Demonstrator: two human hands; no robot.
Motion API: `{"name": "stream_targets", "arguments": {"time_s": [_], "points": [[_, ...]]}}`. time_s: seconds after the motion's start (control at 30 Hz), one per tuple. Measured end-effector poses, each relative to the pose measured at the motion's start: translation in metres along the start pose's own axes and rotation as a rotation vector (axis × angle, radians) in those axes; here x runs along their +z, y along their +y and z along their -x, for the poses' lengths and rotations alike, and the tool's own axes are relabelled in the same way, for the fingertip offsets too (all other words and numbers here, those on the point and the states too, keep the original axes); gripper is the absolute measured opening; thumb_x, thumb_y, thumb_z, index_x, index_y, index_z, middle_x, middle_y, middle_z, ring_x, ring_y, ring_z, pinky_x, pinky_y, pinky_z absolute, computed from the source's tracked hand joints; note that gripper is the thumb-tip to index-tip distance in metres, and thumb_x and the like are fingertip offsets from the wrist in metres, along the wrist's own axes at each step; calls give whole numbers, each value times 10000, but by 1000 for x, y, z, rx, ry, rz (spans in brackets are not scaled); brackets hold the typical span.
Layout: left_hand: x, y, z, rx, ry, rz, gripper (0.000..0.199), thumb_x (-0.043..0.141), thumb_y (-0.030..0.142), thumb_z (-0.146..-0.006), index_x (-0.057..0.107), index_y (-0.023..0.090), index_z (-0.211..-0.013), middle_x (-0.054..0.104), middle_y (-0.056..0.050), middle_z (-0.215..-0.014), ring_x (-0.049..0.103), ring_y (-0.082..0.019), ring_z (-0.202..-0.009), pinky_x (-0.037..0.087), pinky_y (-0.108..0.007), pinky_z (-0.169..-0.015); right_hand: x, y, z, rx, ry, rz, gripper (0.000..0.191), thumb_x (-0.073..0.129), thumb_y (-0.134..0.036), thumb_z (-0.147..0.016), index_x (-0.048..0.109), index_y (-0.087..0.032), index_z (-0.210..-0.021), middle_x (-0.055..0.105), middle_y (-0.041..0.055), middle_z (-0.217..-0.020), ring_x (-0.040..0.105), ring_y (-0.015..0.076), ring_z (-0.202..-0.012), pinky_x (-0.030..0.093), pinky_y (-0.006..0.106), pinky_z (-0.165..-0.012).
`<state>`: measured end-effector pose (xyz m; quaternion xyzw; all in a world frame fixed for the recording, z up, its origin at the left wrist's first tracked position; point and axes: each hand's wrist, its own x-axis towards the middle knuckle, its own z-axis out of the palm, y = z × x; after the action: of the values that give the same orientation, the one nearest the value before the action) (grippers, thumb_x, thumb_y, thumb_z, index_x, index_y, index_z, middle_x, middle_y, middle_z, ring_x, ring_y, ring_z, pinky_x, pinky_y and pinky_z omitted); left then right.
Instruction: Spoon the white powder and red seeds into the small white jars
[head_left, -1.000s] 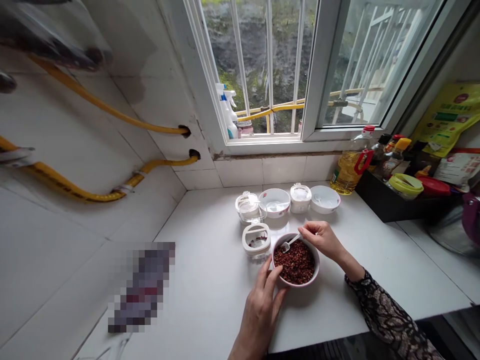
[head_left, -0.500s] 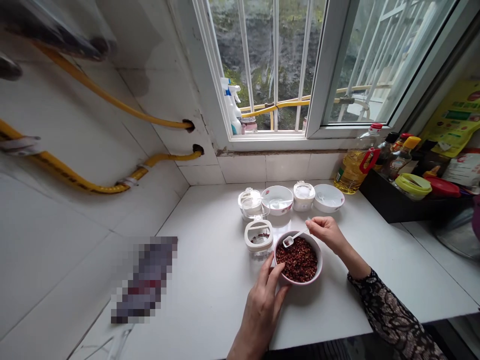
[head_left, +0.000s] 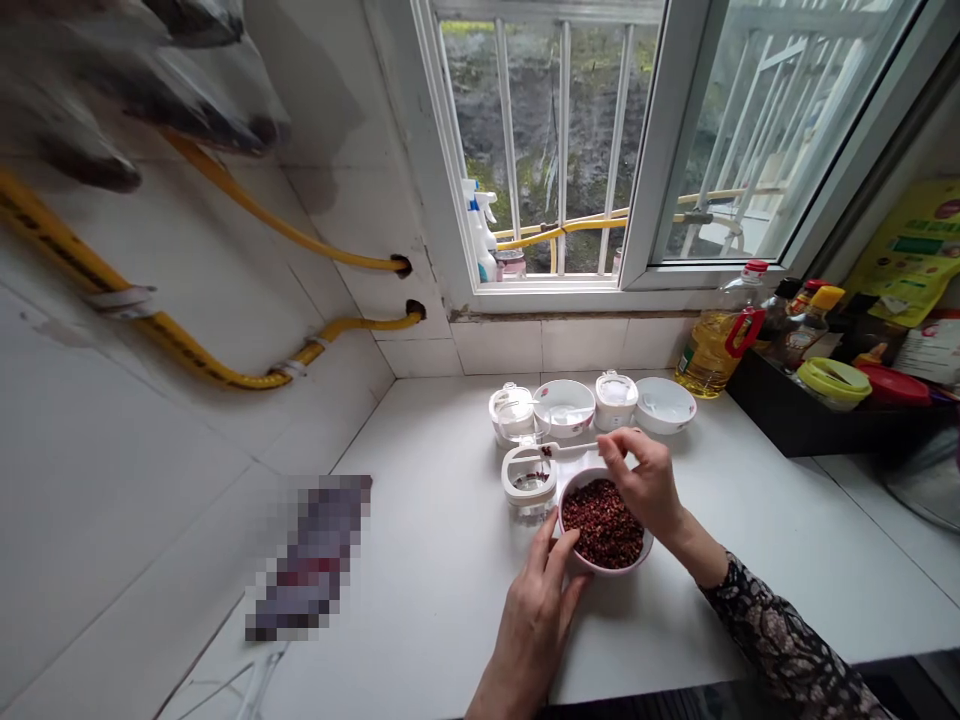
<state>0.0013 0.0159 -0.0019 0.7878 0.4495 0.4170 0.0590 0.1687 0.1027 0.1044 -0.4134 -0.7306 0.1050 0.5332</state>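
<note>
A bowl (head_left: 646,556) full of dark red dried peppercorns (head_left: 604,522) stands on the white counter. My left hand (head_left: 541,600) is closed on the bowl's left side, its fingers at the rim. In my right hand (head_left: 641,475) is the handle end of a small white spoon (head_left: 579,448), pinched above the bowl's far edge. The spoon's scoop carries some peppercorns and hovers over the near rim of a clear seasoning jar (head_left: 529,487) with a white frame. A few peppercorns lie inside this jar, which stands left of the bowl.
Behind stand a white-framed jar (head_left: 513,414), a flowered bowl (head_left: 564,408), another lidded jar (head_left: 616,400) and a second white bowl (head_left: 666,405). An oil bottle (head_left: 712,345) and a black box (head_left: 787,415) of condiments stand right. A blurred-out item (head_left: 311,560) lies left.
My right hand has moved the spoon left and up, from over the peppercorns in the bowl to the jar. My left hand stays on the bowl. The camera view has shifted slightly.
</note>
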Motion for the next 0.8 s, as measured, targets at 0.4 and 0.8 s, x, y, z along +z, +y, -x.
{"name": "stream_targets", "arguments": {"time_s": [0.4,0.8], "points": [[1,1,2,-52,-8,22,397,470,142,-967,466,236,-1352,509,-163,-1468,576,-266,-1310,584,-383,-976,-35,24,-7,-30,-151,121,403,523,-353,-953,488,-226,-572,519,-10,-522,432,142,-523,378,306,-591],[-8,2,-2,-21,-72,-13,404,492,145,-962,455,227,-1355,513,-166,-1464,592,-247,-1293,586,-342,-961,-20,37,5,241,-291,76,445,508,-459,-893,405,-219,-532,441,-12,-501,366,128,-511,294,277,-526]]}}
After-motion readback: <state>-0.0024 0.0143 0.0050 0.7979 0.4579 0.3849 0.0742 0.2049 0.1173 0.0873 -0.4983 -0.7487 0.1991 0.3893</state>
